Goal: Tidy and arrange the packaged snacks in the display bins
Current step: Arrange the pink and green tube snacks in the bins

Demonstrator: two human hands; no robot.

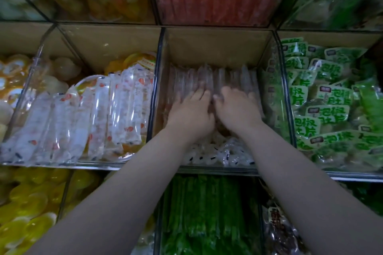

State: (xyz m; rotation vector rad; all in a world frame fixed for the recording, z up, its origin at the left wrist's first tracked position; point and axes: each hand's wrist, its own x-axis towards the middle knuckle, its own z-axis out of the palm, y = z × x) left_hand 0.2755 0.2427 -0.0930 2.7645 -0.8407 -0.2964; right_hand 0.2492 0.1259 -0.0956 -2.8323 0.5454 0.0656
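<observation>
At the far left, the jelly cups [16, 64] sit heaped in their bin. Next to them the white sachets [99, 109] already lie side by side in a fair row, though they lean and overlap at the near end.

The work is in the centre bin [215, 47], where the clear stick packs [207, 74] stand lined up across the middle. The left hand [191, 113] lies on them with its fingers stretched forward and flat, pressing rather than gripping. Just beside it, almost touching, the right hand [238, 107] rests on the same packs with its fingers bent down. It is blurred, and I cannot tell whether it holds a pack or only pushes. In front of both wrists, a loose pile of small packs [223, 153] lies against the front rim, unsorted.

On the right, the green packets [327, 97] are jumbled at all angles.

I would judge the task about midway: one bin looks neat, this one is half squared up, and the green one has not been tidied.

Room is tight sideways. The two hands together fill much of the space between the clear divider walls [155, 89]. Bare space shows behind the row, up to the cardboard back wall, so the packs could slide that way.
</observation>
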